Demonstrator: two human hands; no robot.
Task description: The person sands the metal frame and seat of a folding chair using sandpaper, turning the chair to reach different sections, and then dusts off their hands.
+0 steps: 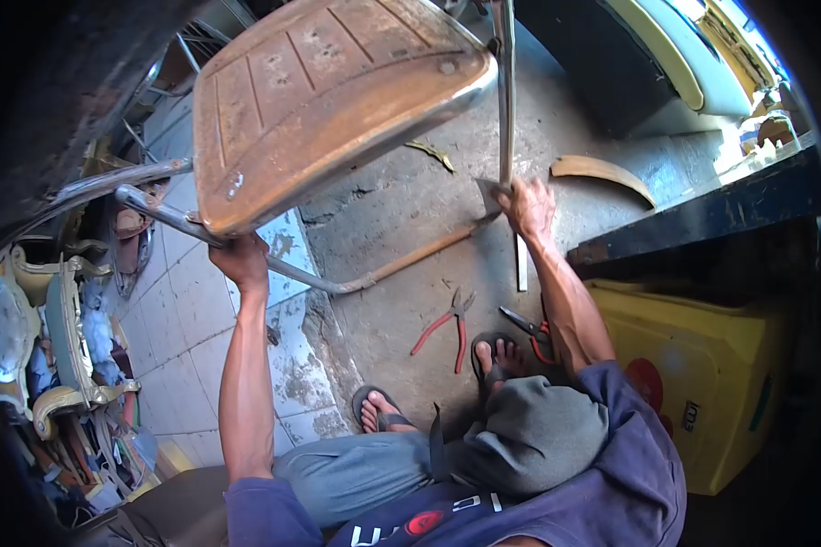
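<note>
A metal folding chair with a rusty, ribbed seat (328, 100) is tilted up in front of me. My left hand (240, 262) is closed under the seat's near left corner, where the seat meets the tube frame; its fingers are partly hidden by the seat. My right hand (529, 208) is wrapped round the chair's upright metal tube (507, 109) on the right. Below that hand, a bent, rusty cross tube (420, 255) runs left, and a pale flat strip (522, 264) points down toward the floor.
Pliers with red handles (456, 319) lie open on the concrete by my feet, with a red-handled cutting tool (529, 326) beside them. A curved wooden piece (602, 170) lies at right. A yellow bin (693, 365) stands to my right, ornate furniture parts (73, 337) at left.
</note>
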